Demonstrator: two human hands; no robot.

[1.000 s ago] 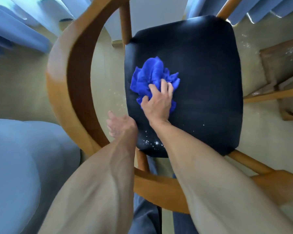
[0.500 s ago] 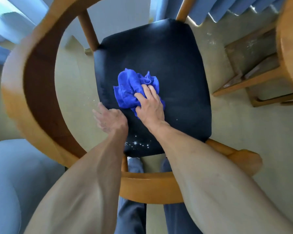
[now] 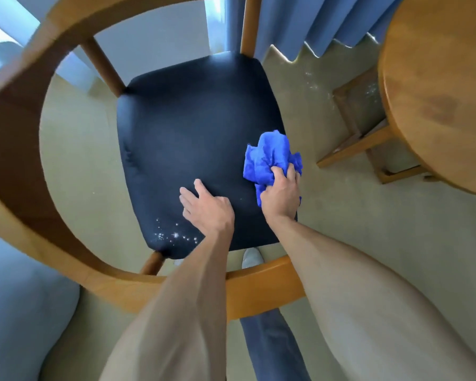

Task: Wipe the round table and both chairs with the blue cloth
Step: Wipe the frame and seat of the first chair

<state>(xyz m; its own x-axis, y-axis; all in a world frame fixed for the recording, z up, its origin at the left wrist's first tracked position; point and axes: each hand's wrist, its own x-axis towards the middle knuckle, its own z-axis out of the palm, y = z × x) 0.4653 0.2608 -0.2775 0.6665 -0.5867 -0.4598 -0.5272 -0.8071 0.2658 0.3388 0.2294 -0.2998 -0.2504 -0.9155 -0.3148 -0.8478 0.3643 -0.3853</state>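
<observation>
A wooden chair with a curved backrest (image 3: 17,149) and a black padded seat (image 3: 193,127) fills the middle of the head view. My right hand (image 3: 282,192) grips the crumpled blue cloth (image 3: 270,158) at the seat's right edge. My left hand (image 3: 208,206) lies flat on the seat near its front, fingers apart, holding nothing. White specks (image 3: 173,236) dot the seat's front left corner. The round wooden table (image 3: 437,86) shows at the right edge.
Blue curtains (image 3: 327,20) hang behind the chair, above a beige carpet (image 3: 355,215). The table's wooden base frame (image 3: 368,144) stands on the floor to the right. A pale grey cushioned surface (image 3: 19,312) sits at the lower left. My legs in blue trousers (image 3: 267,342) show below the backrest.
My right hand has swept the cloth from the seat's middle to its right edge. My left hand has moved from the seat's left side onto the seat. The view has shifted, showing the table.
</observation>
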